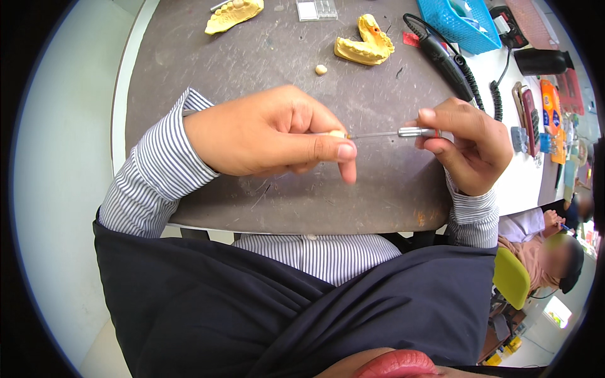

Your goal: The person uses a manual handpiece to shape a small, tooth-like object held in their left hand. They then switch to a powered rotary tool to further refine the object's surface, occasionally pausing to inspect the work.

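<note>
My left hand (271,132) is closed, its thumb and index finger pinching a small cream tooth crown (338,133), most of which the fingers cover. In my right hand (469,148) is a small screwdriver (413,132) with a silver handle and a red ring, gripped between thumb and fingertips. Its long thin shaft points left and the tip meets the crown, at a small gold-coloured spot. Both hands are held above the brown worktop. Beyond them lies a loose cream tooth crown (321,69), near a yellow plaster dental model (365,47) with a reddish patch.
Another yellow dental model (233,16) and a clear divided box (317,9) lie at the far side of the brown worktop (302,201). Far right are a black handpiece (444,63) with a coiled cord and a blue basket (460,28). Another person (545,252) sits at lower right.
</note>
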The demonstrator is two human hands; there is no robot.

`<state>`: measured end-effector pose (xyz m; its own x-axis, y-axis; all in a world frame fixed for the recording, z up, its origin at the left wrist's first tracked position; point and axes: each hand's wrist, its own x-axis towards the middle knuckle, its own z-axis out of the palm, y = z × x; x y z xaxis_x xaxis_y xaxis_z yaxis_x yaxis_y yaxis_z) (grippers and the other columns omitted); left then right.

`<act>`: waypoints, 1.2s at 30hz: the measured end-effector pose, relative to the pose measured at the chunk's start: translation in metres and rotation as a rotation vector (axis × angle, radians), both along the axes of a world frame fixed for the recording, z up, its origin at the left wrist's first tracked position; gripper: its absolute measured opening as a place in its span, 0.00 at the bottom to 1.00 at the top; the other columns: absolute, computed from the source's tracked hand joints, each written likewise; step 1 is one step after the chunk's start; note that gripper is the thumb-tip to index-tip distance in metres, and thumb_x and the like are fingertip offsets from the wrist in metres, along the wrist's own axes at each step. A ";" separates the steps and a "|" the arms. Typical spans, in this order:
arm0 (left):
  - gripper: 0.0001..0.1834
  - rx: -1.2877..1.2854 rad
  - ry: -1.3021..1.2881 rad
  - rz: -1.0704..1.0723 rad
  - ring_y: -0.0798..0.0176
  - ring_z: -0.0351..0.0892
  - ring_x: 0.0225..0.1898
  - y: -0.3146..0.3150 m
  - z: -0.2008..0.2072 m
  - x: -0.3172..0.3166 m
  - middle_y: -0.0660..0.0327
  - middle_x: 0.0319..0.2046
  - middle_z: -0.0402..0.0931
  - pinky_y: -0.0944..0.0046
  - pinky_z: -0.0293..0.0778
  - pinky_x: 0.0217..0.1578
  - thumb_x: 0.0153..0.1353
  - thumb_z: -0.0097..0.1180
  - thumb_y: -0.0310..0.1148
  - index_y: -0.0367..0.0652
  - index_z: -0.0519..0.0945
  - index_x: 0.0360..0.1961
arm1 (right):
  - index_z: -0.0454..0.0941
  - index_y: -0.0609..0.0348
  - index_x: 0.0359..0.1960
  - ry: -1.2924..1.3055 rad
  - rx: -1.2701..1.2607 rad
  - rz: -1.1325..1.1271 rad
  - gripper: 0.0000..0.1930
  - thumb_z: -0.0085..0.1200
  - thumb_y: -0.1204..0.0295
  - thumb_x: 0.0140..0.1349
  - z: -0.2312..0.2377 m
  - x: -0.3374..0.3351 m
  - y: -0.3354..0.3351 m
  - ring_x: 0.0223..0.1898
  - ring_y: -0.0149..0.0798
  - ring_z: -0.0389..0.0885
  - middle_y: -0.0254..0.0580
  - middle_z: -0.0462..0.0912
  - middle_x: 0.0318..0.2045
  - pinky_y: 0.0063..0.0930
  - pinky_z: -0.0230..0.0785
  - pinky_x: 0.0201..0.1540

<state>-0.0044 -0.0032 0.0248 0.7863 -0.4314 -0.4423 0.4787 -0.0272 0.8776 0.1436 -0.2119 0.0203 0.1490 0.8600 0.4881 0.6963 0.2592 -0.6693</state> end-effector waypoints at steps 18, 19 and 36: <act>0.08 0.801 -0.802 0.214 0.62 0.69 0.17 -0.007 -0.026 -0.001 0.53 0.17 0.70 0.67 0.63 0.21 0.58 0.52 0.31 0.35 0.76 0.33 | 0.72 0.66 0.26 0.337 -0.375 -0.259 0.08 0.50 0.73 0.59 -0.017 -0.007 0.008 0.20 0.25 0.65 0.34 0.71 0.18 0.18 0.58 0.23; 0.08 0.799 -0.789 0.199 0.63 0.68 0.16 -0.006 -0.026 -0.001 0.53 0.17 0.70 0.68 0.63 0.20 0.58 0.52 0.31 0.35 0.77 0.33 | 0.72 0.66 0.26 0.329 -0.381 -0.265 0.08 0.51 0.74 0.59 -0.017 -0.008 0.009 0.19 0.25 0.65 0.35 0.71 0.18 0.18 0.58 0.23; 0.18 -0.329 0.316 -0.174 0.80 0.49 0.08 0.004 -0.003 0.003 0.72 0.09 0.57 0.76 0.47 0.08 0.64 0.44 0.37 0.30 0.77 0.37 | 0.75 0.69 0.27 -0.317 0.131 0.053 0.12 0.62 0.77 0.39 0.002 -0.012 0.003 0.21 0.37 0.73 0.43 0.75 0.20 0.25 0.66 0.21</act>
<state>-0.0009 0.0011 0.0213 0.5392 -0.7015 -0.4660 0.7362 0.1239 0.6654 0.1313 -0.2088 0.0227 -0.0709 0.7893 0.6099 0.8478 0.3698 -0.3801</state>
